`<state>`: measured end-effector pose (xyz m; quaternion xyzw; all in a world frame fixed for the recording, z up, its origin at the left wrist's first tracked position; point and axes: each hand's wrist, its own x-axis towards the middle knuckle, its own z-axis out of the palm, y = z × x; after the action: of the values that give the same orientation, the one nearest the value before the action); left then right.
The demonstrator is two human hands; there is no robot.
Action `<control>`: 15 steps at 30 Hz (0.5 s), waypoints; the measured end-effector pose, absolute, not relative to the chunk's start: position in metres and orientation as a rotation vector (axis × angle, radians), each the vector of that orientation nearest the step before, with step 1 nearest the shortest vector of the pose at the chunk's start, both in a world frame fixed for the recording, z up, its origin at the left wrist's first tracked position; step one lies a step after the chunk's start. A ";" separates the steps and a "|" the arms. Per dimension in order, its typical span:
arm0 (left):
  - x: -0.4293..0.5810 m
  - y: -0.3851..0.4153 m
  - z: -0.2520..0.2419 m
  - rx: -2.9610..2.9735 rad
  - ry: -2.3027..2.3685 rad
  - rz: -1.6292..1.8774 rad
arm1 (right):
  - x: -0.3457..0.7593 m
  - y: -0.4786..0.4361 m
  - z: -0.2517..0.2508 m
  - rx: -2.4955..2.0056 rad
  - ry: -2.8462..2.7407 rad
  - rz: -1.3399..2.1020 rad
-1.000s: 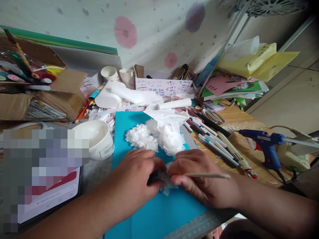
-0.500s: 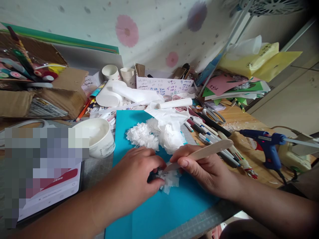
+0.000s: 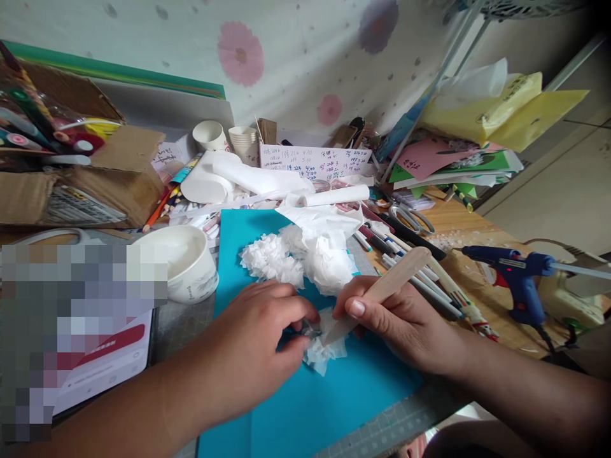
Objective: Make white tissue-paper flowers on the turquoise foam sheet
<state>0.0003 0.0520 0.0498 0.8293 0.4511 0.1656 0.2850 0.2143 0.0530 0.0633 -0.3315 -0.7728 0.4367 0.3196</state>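
My right hand (image 3: pixel 398 324) grips a flat wooden craft stick (image 3: pixel 395 277) between thumb and fingers. The stick slants down to the left, its lower end on a small ruffled piece of white tissue paper (image 3: pixel 323 357). My left hand (image 3: pixel 267 324) is curled at the left edge of that piece, thumb and fingers closed on it; its fingertips are partly hidden. Beneath both hands lies a blue sheet (image 3: pixel 286 413). Just beyond them on the sheet sit fluffy white tissue-paper clumps (image 3: pixel 272 257), with a loose white tissue sheet (image 3: pixel 329 221) behind.
At left stand a paper bowl (image 3: pixel 193 267) and a phone (image 3: pixel 109 369), partly blurred out. A blue glue gun (image 3: pixel 520 280) is at right, near pens (image 3: pixel 434 289) and scissors (image 3: pixel 413 219). Paper cups (image 3: pixel 243 143) and a cardboard box (image 3: pixel 128 165) stand behind.
The craft stick has tilted more steeply and its lower end shows further on the tissue piece. My right hand has turned slightly; my left hand stays at the piece's edge.
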 end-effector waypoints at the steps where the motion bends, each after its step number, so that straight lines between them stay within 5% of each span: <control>1: 0.000 0.052 0.050 2.225 1.198 0.448 | 0.215 0.053 0.063 -0.871 -2.007 1.152; 15: 0.002 0.055 0.048 2.225 1.226 0.489 | 0.210 0.056 0.064 -0.921 -2.039 1.091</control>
<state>0.0018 0.0548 0.0481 0.8272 0.4559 0.1816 0.2737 0.2103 0.0560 0.0640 -0.3506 -0.7760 0.4152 0.3204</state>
